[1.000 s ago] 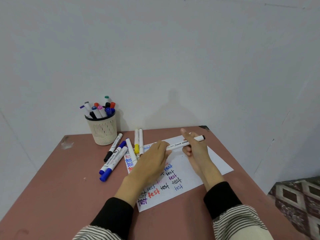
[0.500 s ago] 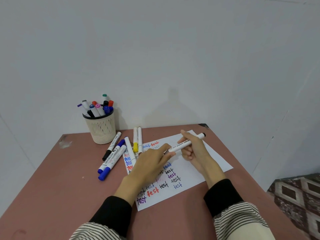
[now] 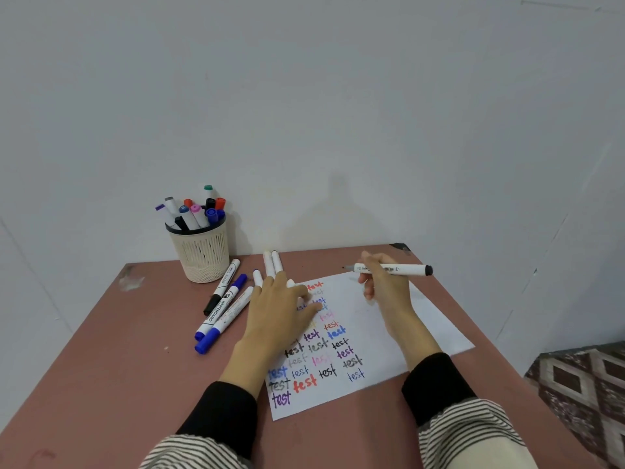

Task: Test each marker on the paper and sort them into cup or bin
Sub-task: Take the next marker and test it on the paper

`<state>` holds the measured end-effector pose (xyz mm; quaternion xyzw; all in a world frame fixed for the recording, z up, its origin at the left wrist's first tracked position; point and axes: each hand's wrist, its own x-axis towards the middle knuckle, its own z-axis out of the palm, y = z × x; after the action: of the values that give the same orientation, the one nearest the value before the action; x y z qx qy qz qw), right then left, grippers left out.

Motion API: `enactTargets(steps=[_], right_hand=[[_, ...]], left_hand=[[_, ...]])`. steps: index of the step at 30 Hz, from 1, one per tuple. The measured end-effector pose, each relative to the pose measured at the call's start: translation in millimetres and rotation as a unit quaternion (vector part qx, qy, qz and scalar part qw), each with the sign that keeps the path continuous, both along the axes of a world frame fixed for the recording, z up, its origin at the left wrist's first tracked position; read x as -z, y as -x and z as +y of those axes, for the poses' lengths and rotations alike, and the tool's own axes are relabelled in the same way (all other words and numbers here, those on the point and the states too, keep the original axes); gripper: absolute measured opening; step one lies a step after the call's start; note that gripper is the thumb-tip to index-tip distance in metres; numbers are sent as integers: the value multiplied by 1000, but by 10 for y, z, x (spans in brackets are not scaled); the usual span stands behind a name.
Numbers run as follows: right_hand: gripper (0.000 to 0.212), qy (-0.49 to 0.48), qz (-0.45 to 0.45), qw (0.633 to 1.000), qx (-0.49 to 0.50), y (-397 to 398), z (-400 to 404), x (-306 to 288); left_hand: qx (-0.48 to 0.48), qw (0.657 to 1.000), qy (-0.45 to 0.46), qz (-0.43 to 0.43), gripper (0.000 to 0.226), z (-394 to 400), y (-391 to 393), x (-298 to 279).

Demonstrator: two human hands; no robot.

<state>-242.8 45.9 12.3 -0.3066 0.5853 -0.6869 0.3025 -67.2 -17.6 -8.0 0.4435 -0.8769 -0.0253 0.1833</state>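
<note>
My right hand (image 3: 389, 292) grips a white marker (image 3: 407, 269) above the far edge of the paper (image 3: 406, 319). The marker lies level, its bare tip pointing left and a black cap on its right end. My left hand (image 3: 280, 313) rests flat on the left part of the paper, fingers spread over the written "test" words. A cream mesh cup (image 3: 203, 255) full of several markers stands at the table's back left. No bin is in view.
Loose markers lie between the cup and my left hand: a black whiteboard marker (image 3: 221, 287), blue ones (image 3: 220, 330) and white ones (image 3: 272, 262). The brown table (image 3: 118, 367) ends at a white wall. Patterned floor (image 3: 581, 394) shows at right.
My two hands have parted: the left one left the marker's end and dropped flat onto the paper. The marker's tip is now bare, and my right hand has turned the marker level.
</note>
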Motion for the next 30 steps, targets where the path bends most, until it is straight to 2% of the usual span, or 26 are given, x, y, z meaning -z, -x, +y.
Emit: enactTargets(steps=[4,8,13,18,25,30], right_hand=[[18,-11,84,996,-10,-22,-67,47],[32,-32,150,988,-13,-71,-114,79],[34,-76,181,980,-33,-88,-211,121],[35,-79,202,976,-33,-103,-243,164],[29,-77,217,973,-17,-83,-259,186],[37,-83,206,975,-17,-96,-257,173]], left_hand=[[32,999,-21,16,43,22,-17,-30],[39,998,-41,32,43,23,-8,-53],[51,995,-49,71,30,1,-16,-57],[36,990,-60,123,22,-26,-36,-86],[8,998,-52,41,35,-69,-23,-16],[-1,999,-43,20,36,-79,-10,12]])
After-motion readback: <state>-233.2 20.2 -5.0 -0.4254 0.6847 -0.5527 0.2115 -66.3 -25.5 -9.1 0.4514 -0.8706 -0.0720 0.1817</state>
